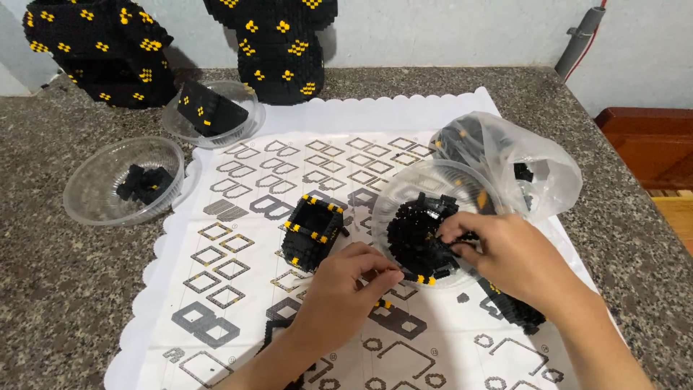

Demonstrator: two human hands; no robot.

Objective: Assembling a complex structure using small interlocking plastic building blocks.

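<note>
Left hand [345,289] pinching short black-and-yellow brick strip [422,277], long axis left-right, at near rim of clear bowl [404,189]; right hand [505,253] just right, fingertips closed in black brick pile [417,231].

Bench [65,303]: speckled stone, rough-looking, matt. Printed sheet [238,289] w/ scalloped edge: white, smooth paper/plastic, can't tell which. Bowls [97,191]: clear thin plastic, glossy. Bag [534,155] at right edge: clear crinkly film. Bricks [415,238]: black/yellow studded plastic, slight sheen.
</note>
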